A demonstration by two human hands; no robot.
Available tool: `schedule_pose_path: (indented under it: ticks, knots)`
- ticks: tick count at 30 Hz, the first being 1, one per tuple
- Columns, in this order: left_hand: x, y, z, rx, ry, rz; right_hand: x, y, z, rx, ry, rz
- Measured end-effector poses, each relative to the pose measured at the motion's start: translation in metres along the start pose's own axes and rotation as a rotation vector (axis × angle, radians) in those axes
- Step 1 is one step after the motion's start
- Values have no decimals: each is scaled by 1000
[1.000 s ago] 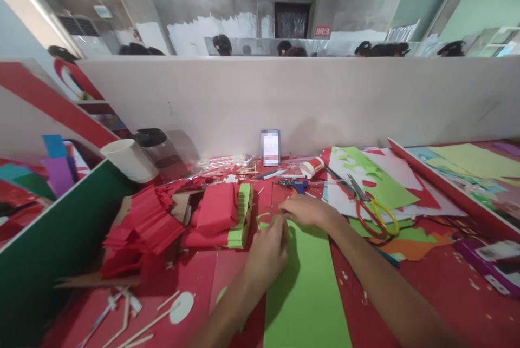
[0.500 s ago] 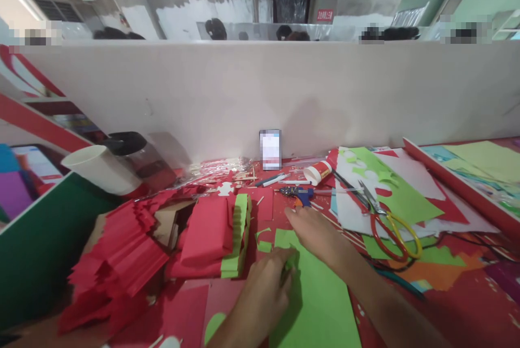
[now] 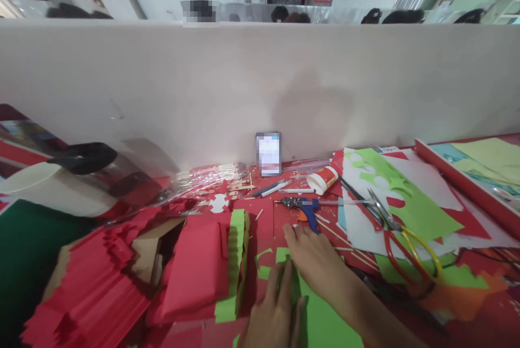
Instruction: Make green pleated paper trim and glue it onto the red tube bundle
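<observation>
A sheet of green paper [image 3: 329, 318] lies on the red tabletop under both of my hands. My left hand [image 3: 274, 304] rests on its left edge with fingers stretched forward. Flat across the upper part is my right hand [image 3: 314, 253], fingers extended and partly hidden by the back of the hand. Small green scraps [image 3: 264, 272] sit just left of the sheet's top. Farther left is a red folded paper piece [image 3: 199, 267] with a pleated green strip [image 3: 233, 277] along its right side. A blue glue gun [image 3: 304, 206] lies just beyond my right fingertips.
Scissors [image 3: 430, 261] with red and yellow handles lie at right by cut green paper [image 3: 439, 212]. Pleated red paper [image 3: 89, 283] fills the left. A phone [image 3: 268, 156] leans on the white partition [image 3: 203, 88]. A paper cup [image 3: 322, 180] lies tipped over; pens [image 3: 276, 188] are nearby.
My left hand has gone from curled fingers at the green sheet's edge to fingers stretched flat on it. My right hand stays near the sheet's top. The view has tilted down.
</observation>
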State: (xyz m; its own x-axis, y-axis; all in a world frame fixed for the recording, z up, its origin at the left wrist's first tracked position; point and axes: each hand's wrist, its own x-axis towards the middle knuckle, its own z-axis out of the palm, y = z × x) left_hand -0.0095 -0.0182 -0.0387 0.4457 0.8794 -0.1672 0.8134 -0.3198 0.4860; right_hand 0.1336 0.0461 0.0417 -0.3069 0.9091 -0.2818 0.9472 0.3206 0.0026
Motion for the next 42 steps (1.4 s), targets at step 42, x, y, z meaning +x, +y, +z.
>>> schedule_pose_path:
  ticks: [42]
  knots:
    - [-30, 38, -18, 340, 38, -4, -23, -7, 53, 712, 311, 72]
